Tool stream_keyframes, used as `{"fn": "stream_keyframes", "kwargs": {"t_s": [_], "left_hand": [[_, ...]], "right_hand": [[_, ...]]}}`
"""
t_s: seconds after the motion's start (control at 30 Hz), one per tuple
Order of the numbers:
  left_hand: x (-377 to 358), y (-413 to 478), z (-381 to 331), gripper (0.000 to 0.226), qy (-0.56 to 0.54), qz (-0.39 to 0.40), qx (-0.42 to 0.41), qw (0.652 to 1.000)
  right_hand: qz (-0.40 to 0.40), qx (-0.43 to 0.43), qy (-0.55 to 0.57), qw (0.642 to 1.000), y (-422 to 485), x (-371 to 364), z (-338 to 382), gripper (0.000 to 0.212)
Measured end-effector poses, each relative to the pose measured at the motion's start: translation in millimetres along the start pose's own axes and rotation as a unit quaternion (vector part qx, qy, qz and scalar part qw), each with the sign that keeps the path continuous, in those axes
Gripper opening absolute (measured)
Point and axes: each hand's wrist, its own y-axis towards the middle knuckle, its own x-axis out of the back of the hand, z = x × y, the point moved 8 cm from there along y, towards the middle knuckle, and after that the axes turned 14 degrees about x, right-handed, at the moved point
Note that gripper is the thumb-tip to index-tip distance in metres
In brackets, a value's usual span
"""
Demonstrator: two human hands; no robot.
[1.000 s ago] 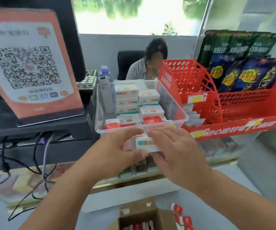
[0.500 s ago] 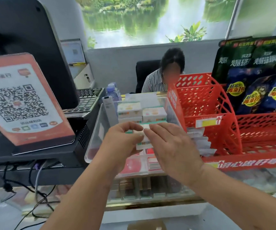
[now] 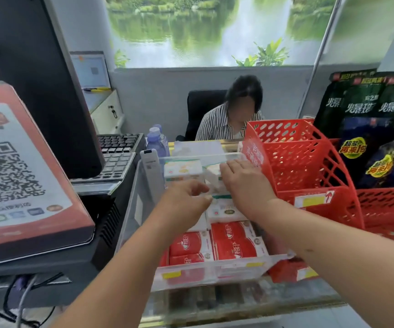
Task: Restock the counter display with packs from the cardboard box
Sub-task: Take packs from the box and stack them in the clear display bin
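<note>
Two hands are working at centre frame above the clear display bin (image 3: 129, 223). The right hand (image 3: 245, 185) is grasping a white pack (image 3: 213, 179) over the rear rows. The left hand (image 3: 184, 202) is curling beside it, grasp undeterminable. Red packs (image 3: 233, 242) are filling the front.

Yellow badges on the dark snack bags (image 3: 368, 129) read 再来1包. The red packs (image 3: 235, 242) show 相印. The orange placard (image 3: 25, 176) carries a QR code; its small print is blurred.

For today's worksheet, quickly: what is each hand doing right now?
Left hand: curled beside the white pack; grip unclear.
Right hand: grips that pack.
</note>
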Motion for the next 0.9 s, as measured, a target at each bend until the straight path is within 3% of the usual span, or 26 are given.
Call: {"fn": "stream_keyframes", "kwargs": {"t_s": [0.17,0.43,0.7,0.9], "left_hand": [[17,13,9,0.028,0.064,-0.003,-0.003,0.998],[32,34,14,0.033,0.143,-0.082,0.032,0.986],[26,28,19,0.035,0.174,-0.059,0.031,0.982],[22,13,18,0.036,0.190,-0.042,0.018,0.981]], "right_hand": [[-0.023,-0.054,0.007,0.998,3,5,-14,0.023],[0.043,-0.070,-0.063,0.995,17,3,-15,0.025],[0.155,-0.025,-0.072,0.985,29,-51,-5,0.061],[0.144,-0.032,-0.054,0.988,27,-39,-1,0.068]]}}
